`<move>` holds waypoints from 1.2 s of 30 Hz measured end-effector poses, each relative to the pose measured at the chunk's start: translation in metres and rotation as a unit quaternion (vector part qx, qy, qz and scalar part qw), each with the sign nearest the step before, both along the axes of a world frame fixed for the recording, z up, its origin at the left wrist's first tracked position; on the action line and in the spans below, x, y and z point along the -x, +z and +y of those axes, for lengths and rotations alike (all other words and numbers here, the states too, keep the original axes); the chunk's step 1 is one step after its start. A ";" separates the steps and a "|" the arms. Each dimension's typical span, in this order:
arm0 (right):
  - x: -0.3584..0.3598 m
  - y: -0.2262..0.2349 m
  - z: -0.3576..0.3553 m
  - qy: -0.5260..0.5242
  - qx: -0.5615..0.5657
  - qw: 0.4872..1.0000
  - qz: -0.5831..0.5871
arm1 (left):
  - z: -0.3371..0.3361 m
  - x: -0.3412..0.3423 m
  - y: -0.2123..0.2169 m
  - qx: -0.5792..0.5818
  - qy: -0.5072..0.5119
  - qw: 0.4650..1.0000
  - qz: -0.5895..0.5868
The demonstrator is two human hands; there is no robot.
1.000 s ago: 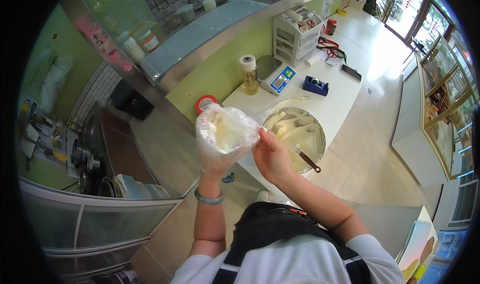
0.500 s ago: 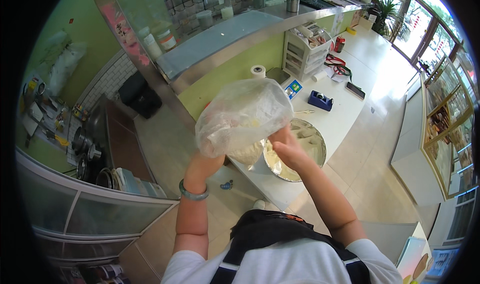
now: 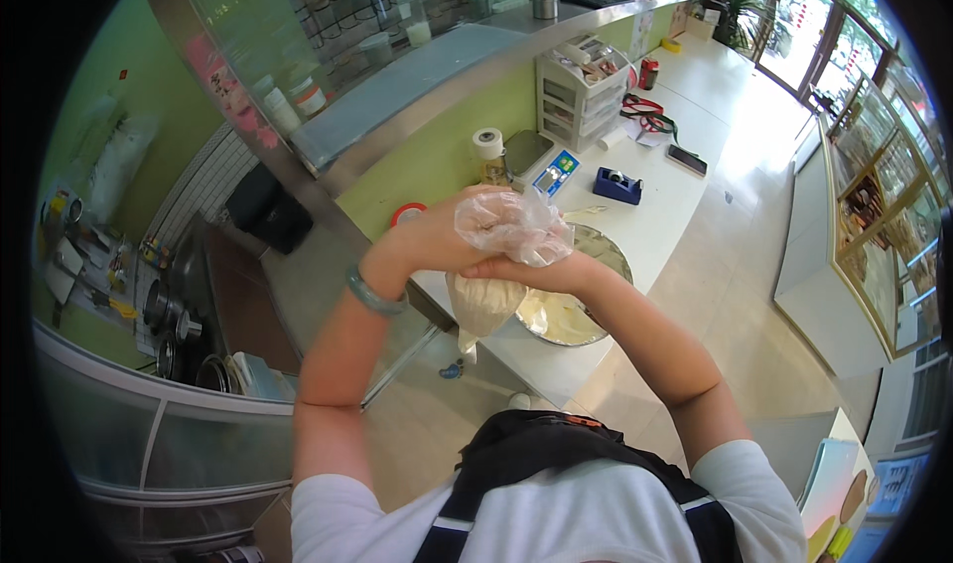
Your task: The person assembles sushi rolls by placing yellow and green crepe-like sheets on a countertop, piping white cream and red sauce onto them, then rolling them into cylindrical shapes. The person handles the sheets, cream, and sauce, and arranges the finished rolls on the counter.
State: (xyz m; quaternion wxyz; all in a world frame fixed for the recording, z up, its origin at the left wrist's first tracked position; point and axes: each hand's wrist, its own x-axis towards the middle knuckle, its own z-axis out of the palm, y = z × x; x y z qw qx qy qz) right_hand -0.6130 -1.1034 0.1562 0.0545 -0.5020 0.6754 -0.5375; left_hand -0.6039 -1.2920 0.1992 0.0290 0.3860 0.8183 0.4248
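Both my hands grip a clear plastic piping bag [image 3: 486,310] by its gathered upper part. Its lower part, swollen with pale cream, hangs below them with the narrow end down. My left hand [image 3: 449,230], with a grey-green bangle above its wrist, closes around the bag's neck, its fingertips partly covered by crumpled plastic. My right hand [image 3: 521,268] wraps the neck from the right side, just above the cream. A round metal bowl [image 3: 622,257] with pale cream smeared inside stands on the white counter, right of the bag and partly behind my right forearm.
Along the white counter [image 3: 685,206] are a digital scale [image 3: 556,173], a blue tape dispenser [image 3: 617,186], a phone [image 3: 687,160], a white roll [image 3: 487,143] and a drawer unit [image 3: 581,101]. A black bin [image 3: 268,211] stands left. A glass display case [image 3: 879,225] is at right.
The bag's wide, puffed-out top has been drawn together into a crumpled bunch. My hands have come close together around its neck, and the cream-filled part now hangs in view below them.
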 end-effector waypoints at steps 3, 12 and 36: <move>0.006 0.007 0.011 -0.011 0.008 0.999 -0.050 | 0.011 0.007 0.007 -0.081 -0.020 0.972 -0.222; 0.013 0.006 0.054 -0.050 0.044 0.998 -0.021 | 0.086 -0.017 0.043 -0.209 -0.054 0.963 -0.160; 0.037 -0.036 0.140 -0.277 0.075 0.937 -0.198 | 0.141 0.073 -0.011 -0.196 -0.067 0.955 -0.212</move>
